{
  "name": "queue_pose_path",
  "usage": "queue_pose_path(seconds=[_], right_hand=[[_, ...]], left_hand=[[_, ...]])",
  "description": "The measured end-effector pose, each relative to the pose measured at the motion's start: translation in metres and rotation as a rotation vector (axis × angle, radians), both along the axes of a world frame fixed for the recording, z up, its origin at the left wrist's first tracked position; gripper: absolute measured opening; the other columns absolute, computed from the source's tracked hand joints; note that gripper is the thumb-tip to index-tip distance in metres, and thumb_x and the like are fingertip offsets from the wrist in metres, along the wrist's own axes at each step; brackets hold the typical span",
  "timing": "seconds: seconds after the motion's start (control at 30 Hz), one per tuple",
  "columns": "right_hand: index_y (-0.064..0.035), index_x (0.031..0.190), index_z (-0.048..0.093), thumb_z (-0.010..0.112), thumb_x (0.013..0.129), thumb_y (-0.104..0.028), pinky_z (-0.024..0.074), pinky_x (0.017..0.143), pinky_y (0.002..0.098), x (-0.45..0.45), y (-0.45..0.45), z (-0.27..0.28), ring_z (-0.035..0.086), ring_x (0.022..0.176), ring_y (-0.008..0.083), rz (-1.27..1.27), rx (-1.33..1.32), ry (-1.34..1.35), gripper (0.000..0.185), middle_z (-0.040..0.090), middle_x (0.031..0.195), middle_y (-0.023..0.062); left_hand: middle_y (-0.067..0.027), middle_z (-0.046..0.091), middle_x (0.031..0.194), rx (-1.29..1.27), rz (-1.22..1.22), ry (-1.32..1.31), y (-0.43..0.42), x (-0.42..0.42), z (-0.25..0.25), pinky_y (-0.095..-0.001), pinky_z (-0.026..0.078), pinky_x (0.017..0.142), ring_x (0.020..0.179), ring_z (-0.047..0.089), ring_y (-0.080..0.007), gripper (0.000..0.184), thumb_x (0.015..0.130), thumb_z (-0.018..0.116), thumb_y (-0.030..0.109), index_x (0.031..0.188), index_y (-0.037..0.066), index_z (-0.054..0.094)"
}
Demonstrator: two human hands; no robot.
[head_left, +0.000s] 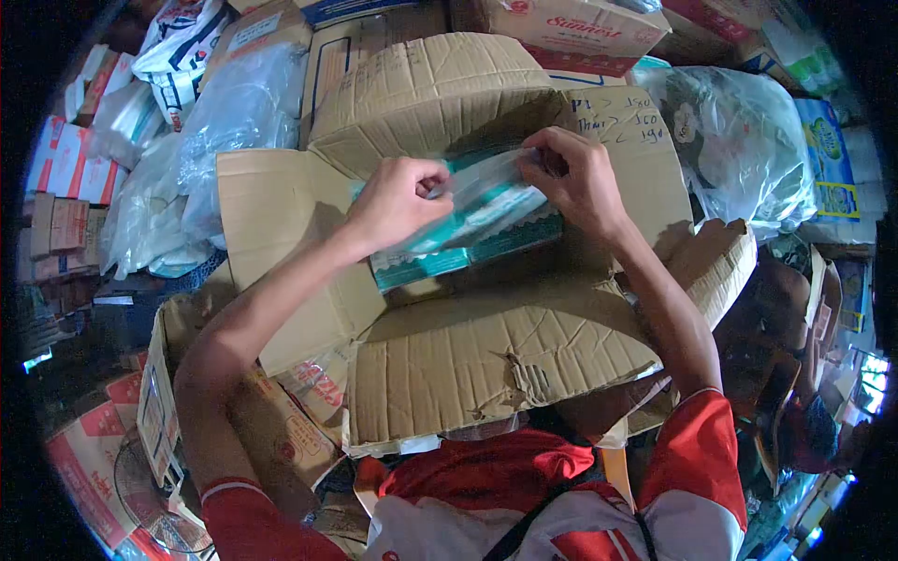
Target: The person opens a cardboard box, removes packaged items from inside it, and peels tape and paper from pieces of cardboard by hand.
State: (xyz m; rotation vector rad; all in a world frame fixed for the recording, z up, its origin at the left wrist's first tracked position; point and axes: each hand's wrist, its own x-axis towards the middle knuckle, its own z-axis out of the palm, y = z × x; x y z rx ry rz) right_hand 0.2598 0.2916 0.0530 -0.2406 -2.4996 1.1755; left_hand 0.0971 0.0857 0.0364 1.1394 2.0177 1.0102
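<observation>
An open cardboard box stands before me with its flaps spread outward. Inside it lie teal packs, partly covered by what I hold above them. Between my hands stretches a clear plastic bag, smeared by motion, with teal showing through or behind it. My left hand has its fingers curled closed at the bag's left end. At the upper right end, my right hand pinches the plastic between thumb and fingers. Whether anything is inside the bag I cannot tell.
Handwriting marks the box's right flap. Large clear plastic bags lie at the left and right. A red-printed carton sits behind the box. At lower left are a fan and more cartons.
</observation>
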Motion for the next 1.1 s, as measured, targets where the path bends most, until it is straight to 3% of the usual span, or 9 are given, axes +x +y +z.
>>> queue_pose_path(seconds=[0.17,0.27,0.4,0.53,0.8,1.0,1.1], right_hand=[[-0.0012,0.094,0.065,0.072,0.084,-0.004,0.05,0.065,0.031,-0.001,-0.011,-0.009,0.063,0.072,0.0202,0.101,0.074,0.109,0.013,0.063,0.084,0.0108],[-0.0014,0.091,0.064,0.071,0.084,-0.003,0.0509,0.063,0.0321,-0.002,-0.021,-0.017,0.063,0.071,0.0217,0.169,0.12,0.181,0.01,0.062,0.084,0.0105],[-0.0012,0.086,0.061,0.072,0.083,-0.003,0.0525,0.064,0.0355,-0.001,-0.032,-0.022,0.064,0.071,0.0269,0.199,0.103,0.133,0.011,0.062,0.084,0.0101],[-0.0012,0.086,0.062,0.072,0.084,-0.004,0.0524,0.064,0.0372,-0.001,-0.036,-0.031,0.064,0.073,0.0307,0.244,0.174,0.151,0.01,0.062,0.086,0.0115],[-0.0018,0.097,0.068,0.069,0.086,-0.004,0.0547,0.068,0.0386,-0.001,-0.041,-0.043,0.065,0.077,0.0321,0.124,0.285,0.241,0.011,0.063,0.089,0.0115],[-0.0047,0.103,0.067,0.064,0.084,-0.009,0.0565,0.076,0.0397,0.001,-0.042,-0.043,0.065,0.09,0.0299,0.165,0.405,0.131,0.02,0.06,0.105,0.0111],[-0.0013,0.099,0.066,0.065,0.087,-0.005,0.0544,0.085,0.0411,0.001,-0.04,-0.056,0.065,0.093,0.0305,0.196,0.508,0.083,0.013,0.059,0.117,0.0132]], left_hand=[[-0.0111,0.071,0.075,0.001,0.104,-0.003,-0.008,-0.004,-0.018,-0.0314,0.052,0.064,0.066,0.066,-0.0138,0.02,0.08,0.072,0.016,0.091,0.0,0.072],[-0.0017,0.067,0.077,-0.151,0.164,-0.161,-0.008,-0.01,-0.011,-0.0246,0.048,0.063,0.07,0.06,-0.0071,0.015,0.088,0.066,0.011,0.097,0.0,0.069],[-0.0024,0.067,0.091,-0.052,0.228,-0.604,-0.012,-0.021,-0.028,-0.0261,0.05,0.066,0.079,0.062,-0.0114,0.014,0.096,0.061,0.012,0.103,0.002,0.068],[-0.0029,0.067,0.095,-0.012,0.286,-0.76,-0.015,-0.021,-0.034,-0.0262,0.052,0.07,0.082,0.062,-0.0113,0.013,0.095,0.061,0.01,0.104,0.002,0.068],[-0.0027,0.068,0.098,0.015,0.344,-0.806,-0.014,-0.017,-0.025,-0.0257,0.053,0.076,0.085,0.063,-0.0112,0.023,0.093,0.06,0.005,0.115,0.002,0.067],[-0.0047,0.071,0.103,0.024,0.296,-0.806,-0.014,-0.021,-0.026,-0.027,0.054,0.08,0.087,0.066,-0.0125,0.035,0.092,0.06,0.005,0.127,0.002,0.064],[-0.0067,0.071,0.106,-0.006,0.365,-0.662,-0.009,-0.019,-0.024,-0.0277,0.055,0.081,0.09,0.067,-0.013,0.033,0.093,0.06,0.005,0.125,0.0,0.066]])
